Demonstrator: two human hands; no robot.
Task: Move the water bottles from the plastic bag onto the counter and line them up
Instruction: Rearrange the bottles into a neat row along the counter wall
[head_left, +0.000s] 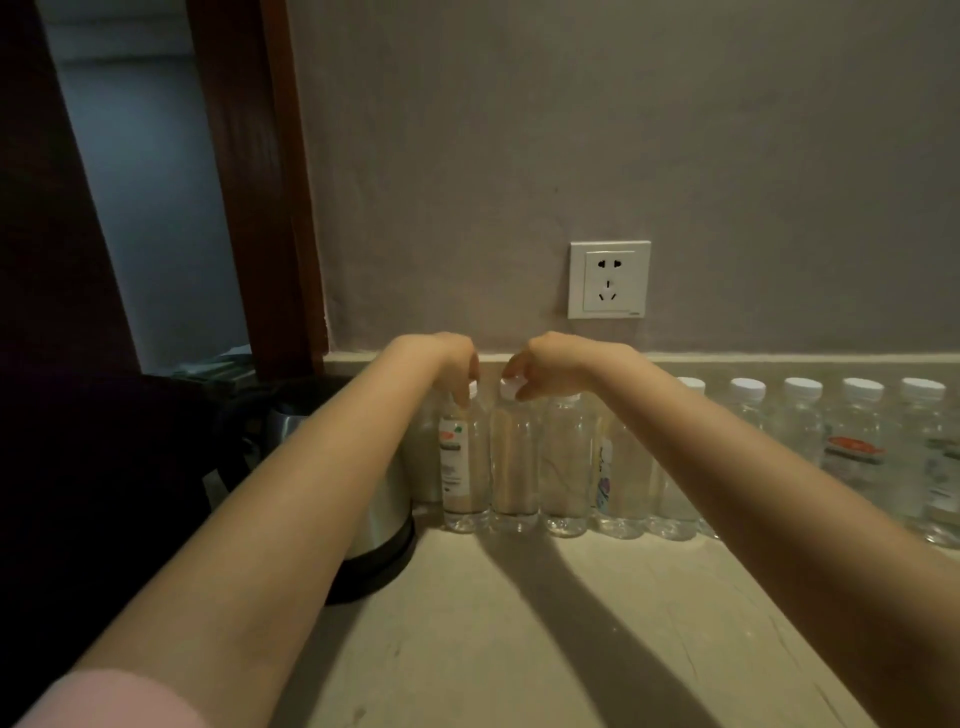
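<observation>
The left hand (457, 364) clamps curled fingers on the clear labelled plastic bottle (464, 467); the right hand (543, 364) pinches the neighbouring clear bottle (514, 457) by its white cap (508, 387). Open beige stone counter (519, 649) spreads before them.

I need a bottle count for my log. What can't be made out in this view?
Head view:
- Row of bottles: it runs off the right edge, so its end and the total are unknown.
- Right forearm: it covers several bottles in the row.
- Kettle: partly hidden by the left forearm.
- Label print: too blurred to read.
- Dark shape at left: too dim to identify.
</observation>
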